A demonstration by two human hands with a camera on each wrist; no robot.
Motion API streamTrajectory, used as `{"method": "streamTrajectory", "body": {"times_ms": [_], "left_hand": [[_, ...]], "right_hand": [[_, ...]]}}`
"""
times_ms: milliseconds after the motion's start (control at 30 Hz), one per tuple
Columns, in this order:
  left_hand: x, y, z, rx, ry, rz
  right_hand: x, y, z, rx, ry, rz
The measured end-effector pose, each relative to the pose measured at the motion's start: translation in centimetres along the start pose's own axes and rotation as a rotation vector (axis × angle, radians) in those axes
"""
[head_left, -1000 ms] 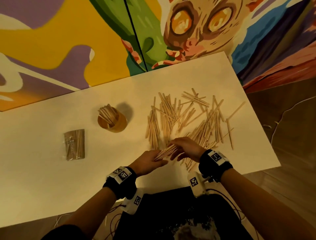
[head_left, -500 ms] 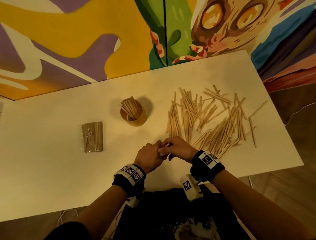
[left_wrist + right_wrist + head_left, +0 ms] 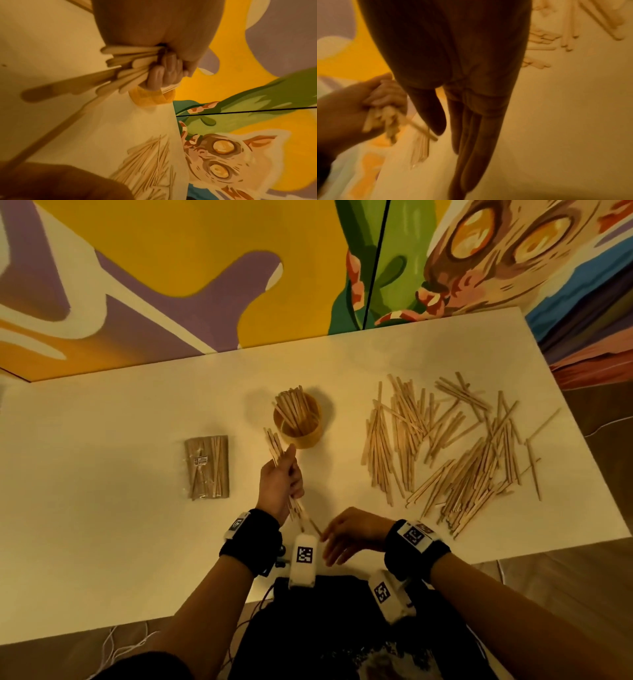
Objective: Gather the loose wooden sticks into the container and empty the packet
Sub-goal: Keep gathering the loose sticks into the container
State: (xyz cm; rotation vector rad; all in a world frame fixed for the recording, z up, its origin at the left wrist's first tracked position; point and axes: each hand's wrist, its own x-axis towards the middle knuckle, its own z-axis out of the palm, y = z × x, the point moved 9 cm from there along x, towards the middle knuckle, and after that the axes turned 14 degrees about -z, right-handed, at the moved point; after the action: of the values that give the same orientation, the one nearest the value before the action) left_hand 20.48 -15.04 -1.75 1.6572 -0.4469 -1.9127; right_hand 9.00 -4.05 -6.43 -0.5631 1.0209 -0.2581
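My left hand [image 3: 282, 479] grips a bundle of wooden sticks [image 3: 275, 445] just in front of the round wooden container [image 3: 299, 428], which holds several sticks standing upright. In the left wrist view my curled fingers [image 3: 164, 70] wrap the bundle of wooden sticks [image 3: 126, 60], with the container [image 3: 150, 98] just beyond. My right hand [image 3: 346, 537] hovers with straight fingers near the table's front edge, holding nothing; the right wrist view shows its fingers [image 3: 476, 128] extended. A large pile of loose sticks [image 3: 452, 446] lies at the right. The sealed packet [image 3: 207, 467] lies at the left.
The white table [image 3: 102, 525] stands against a painted mural wall [image 3: 205, 268]. Its right edge [image 3: 582, 474] borders a wooden floor. White cables [image 3: 120, 645] hang below the front edge.
The left hand took the stick bundle from both hands and carried it forward toward the container. The right hand let go and drew back toward the front edge.
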Motion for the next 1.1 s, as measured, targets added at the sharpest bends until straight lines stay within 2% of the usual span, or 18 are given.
{"method": "streamTrajectory", "body": {"times_ms": [67, 233, 433, 567, 633, 700, 767, 833, 900, 1000, 1100], "left_hand": [[0.2, -0.1, 0.1, -0.045, -0.003, -0.003], [0.0, -0.5, 1.4, -0.055, -0.012, -0.006], [-0.3, 0.1, 2.4, 0.027, -0.072, 0.048], [-0.3, 0.8, 2.9, 0.078, -0.102, 0.061], [-0.2, 0.6, 3.1, 0.160, -0.102, 0.040], [-0.1, -0.1, 3.0, 0.310, -0.092, 0.002], [-0.1, -1.0, 2.9, 0.512, -0.079, -0.023], [-0.1, -2.1, 2.8, 0.735, -0.071, -0.056], [-0.3, -2.5, 3.3, 0.908, -0.079, -0.039], [-0.5, -2.6, 4.3, 1.046, -0.073, 0.032], [-0.6, -2.6, 4.5, 1.117, -0.013, 0.049]], "right_hand": [[-0.1, -0.6, 1.7, 0.007, -0.088, 0.022], [-0.1, -4.9, 2.6, 0.012, -0.011, -0.121], [-0.2, -6.0, 3.4, 0.289, -0.052, -0.174], [0.0, -6.8, 3.3, 0.355, -0.038, -0.228], [0.0, -6.9, 2.7, 0.236, -0.031, -0.213], [-0.1, -7.7, 0.4, 0.067, 0.078, -0.243], [-0.6, -10.2, -3.3, -0.001, 0.292, -0.393], [-1.5, -12.9, -5.8, -0.055, 0.425, -0.546], [-1.6, -14.4, -5.7, -0.285, 0.425, -0.607], [-0.5, -13.9, -2.4, -0.755, 0.302, -0.586], [-0.2, -13.3, -1.9, -0.881, 0.352, -0.605]]}}
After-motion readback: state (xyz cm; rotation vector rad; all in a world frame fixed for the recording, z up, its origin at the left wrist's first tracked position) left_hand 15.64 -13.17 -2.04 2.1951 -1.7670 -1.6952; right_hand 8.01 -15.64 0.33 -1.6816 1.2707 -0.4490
